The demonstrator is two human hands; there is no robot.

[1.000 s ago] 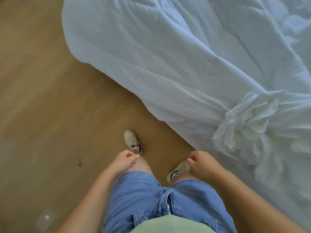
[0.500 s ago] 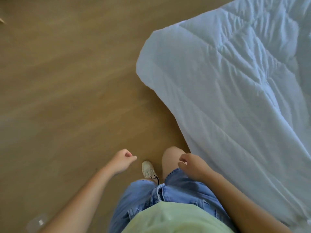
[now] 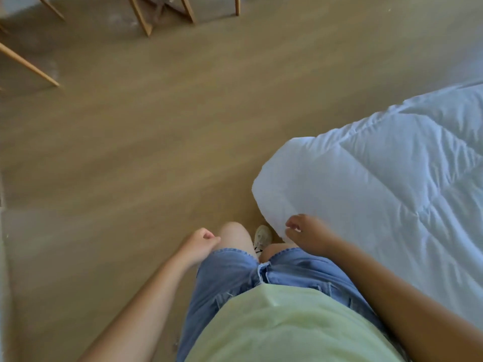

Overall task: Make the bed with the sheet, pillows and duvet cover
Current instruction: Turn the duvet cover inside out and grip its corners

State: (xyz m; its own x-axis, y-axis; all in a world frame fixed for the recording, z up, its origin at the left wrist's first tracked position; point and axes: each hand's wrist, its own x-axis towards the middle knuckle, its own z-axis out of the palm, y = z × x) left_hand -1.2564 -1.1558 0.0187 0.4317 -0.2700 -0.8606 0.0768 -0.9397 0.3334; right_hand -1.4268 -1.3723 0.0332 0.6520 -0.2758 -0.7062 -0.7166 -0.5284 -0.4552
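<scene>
Duvet point(image 3: 379, 192), white and quilted, lay spread on the wooden floor point(image 3: 130, 165) at the right, its rounded corner just beside the person's pale shoe point(image 3: 262, 237). The right hand point(image 3: 308, 237) hung over that corner with loosely curled fingers, gripping nothing. The left hand point(image 3: 201, 241) hung beside the denim shorts point(image 3: 235, 273), also loosely curled and holding nothing. A dark mark on the shoe was too small to read. Slanted wooden furniture legs point(image 3: 142, 19) stood far off at the top.
</scene>
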